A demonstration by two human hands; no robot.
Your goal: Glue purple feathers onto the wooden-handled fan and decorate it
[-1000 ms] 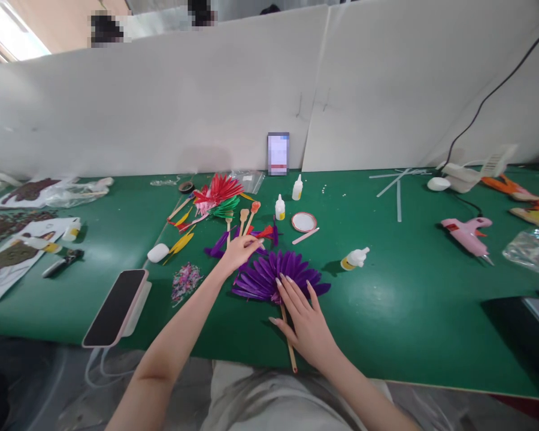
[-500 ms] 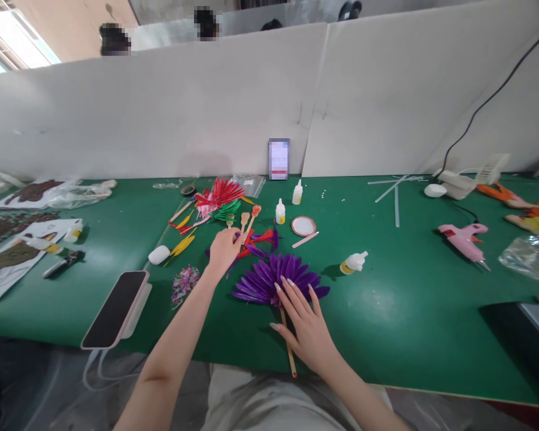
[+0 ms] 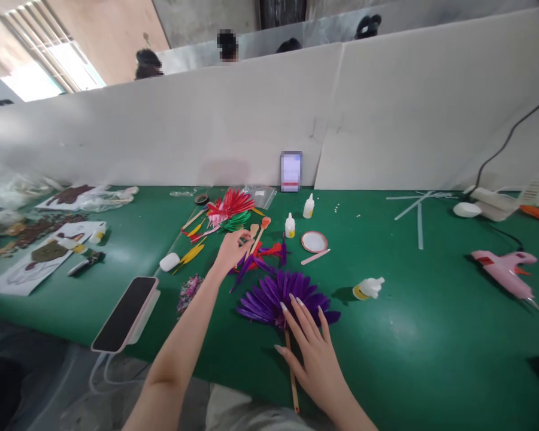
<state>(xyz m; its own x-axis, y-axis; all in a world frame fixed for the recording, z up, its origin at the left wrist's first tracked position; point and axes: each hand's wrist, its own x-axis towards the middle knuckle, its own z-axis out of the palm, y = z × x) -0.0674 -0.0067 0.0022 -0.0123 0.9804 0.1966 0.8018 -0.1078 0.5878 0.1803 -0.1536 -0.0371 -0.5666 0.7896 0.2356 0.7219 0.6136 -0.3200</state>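
Observation:
My right hand [image 3: 313, 348] lies spread over the base of a purple feather fan [image 3: 278, 293], its fingertips touching the feathers. From the fan a thin wooden handle [image 3: 291, 377] runs toward the table's front edge, passing beside my thumb. Reaching forward, my left hand [image 3: 232, 251] has its fingers curled in a pinch among flat-ended wooden sticks [image 3: 254, 229]. One stick has a reddish tip [image 3: 265, 222]. Whatever the pinch holds is hidden by the fingers. Loose purple and red feathers [image 3: 263, 263] lie just right of that hand. Beyond it rests a red, pink and green feather bunch [image 3: 231, 206].
Glue bottles [image 3: 369, 289] and a small white dish [image 3: 314, 242] are on the green table [image 3: 386, 341]. A pink glue gun [image 3: 505, 272] lies right. At left are a phone [image 3: 124, 314], yellow feathers [image 3: 191, 256] and a confetti pile [image 3: 189, 294]. A white partition [image 3: 206, 126] stands behind.
The camera view has shifted, so everything sits lower and farther right. My left hand has moved slightly over the sticks and now covers one of them. My right hand stays on the fan.

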